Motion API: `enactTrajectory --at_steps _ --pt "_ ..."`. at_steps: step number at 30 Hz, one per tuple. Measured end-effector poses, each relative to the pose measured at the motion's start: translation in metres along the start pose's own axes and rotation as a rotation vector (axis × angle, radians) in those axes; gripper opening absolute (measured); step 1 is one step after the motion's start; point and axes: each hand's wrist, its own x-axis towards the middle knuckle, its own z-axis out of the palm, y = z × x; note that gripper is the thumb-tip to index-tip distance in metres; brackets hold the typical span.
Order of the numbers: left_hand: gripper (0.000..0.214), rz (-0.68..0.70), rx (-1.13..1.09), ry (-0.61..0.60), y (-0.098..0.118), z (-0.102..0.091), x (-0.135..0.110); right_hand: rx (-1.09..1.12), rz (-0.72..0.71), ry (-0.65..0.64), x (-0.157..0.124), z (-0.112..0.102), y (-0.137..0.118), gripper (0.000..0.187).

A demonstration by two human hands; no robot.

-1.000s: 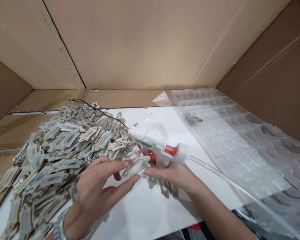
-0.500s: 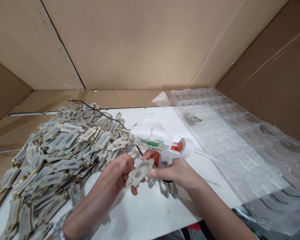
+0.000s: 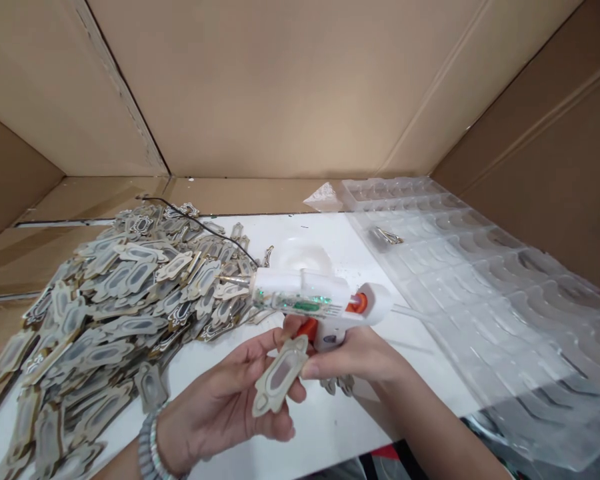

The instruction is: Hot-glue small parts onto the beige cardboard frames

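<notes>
My left hand (image 3: 230, 403) is turned palm up and its fingers curl round one flat ornate cardboard frame piece (image 3: 279, 376), held above the white board (image 3: 320, 427). My right hand (image 3: 353, 353) grips the handle of a white hot glue gun (image 3: 310, 300) with an orange trigger; its metal nozzle points left toward the heap, and the thumb touches the frame piece's top end. A large heap of the same frame pieces (image 3: 115, 307) lies to the left of both hands. A few more pieces (image 3: 339, 384) lie on the board under my right hand.
Clear plastic blister trays (image 3: 480, 287) cover the right side, with a small metal clip (image 3: 387, 235) on them. A black cord (image 3: 200, 223) runs over the heap. Cardboard walls (image 3: 280, 87) enclose the back and both sides. A clear glue stick (image 3: 405, 312) juts from the gun's rear.
My left hand turned palm up and drew the frame piece nearer to me and lower. The glue gun levelled out and shifted slightly right, its nozzle still pointing left.
</notes>
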Motion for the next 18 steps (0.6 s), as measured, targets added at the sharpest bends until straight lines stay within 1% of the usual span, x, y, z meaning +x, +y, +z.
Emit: enactTrajectory --at_steps 2,5,7,8,10,11,13,15,18 --pt "0.04 -0.028 0.003 -0.028 -0.002 -0.001 0.0 -0.039 0.006 -0.025 -0.001 -0.002 0.001 0.046" --pt "0.042 -0.008 0.02 -0.097 -0.004 -0.001 0.001 -0.073 0.033 -0.026 -0.002 -0.003 0.003 0.044" --pt "0.044 0.047 0.054 -0.109 -0.002 -0.001 0.002 -0.05 -0.003 0.032 -0.002 -0.003 0.003 0.043" --pt "0.044 0.08 0.095 -0.078 0.001 -0.001 0.002 -0.036 -0.041 0.088 -0.001 -0.004 0.003 0.041" --pt "0.047 0.177 0.24 0.045 0.012 -0.001 0.001 -0.017 -0.13 0.245 0.0 -0.005 0.002 0.036" --pt "0.048 0.248 0.345 0.131 0.018 -0.002 -0.001 -0.014 -0.169 0.322 0.001 -0.006 0.002 0.034" --pt "0.049 0.463 0.58 0.306 0.032 -0.005 -0.004 -0.043 -0.217 0.421 0.001 -0.01 0.001 0.028" --pt "0.039 0.717 0.799 0.506 0.043 -0.007 -0.008 -0.122 -0.238 0.451 0.0 -0.014 -0.001 0.022" --pt "0.031 1.043 1.14 0.777 0.052 -0.006 -0.012 -0.321 -0.217 0.432 -0.002 -0.017 -0.006 0.018"
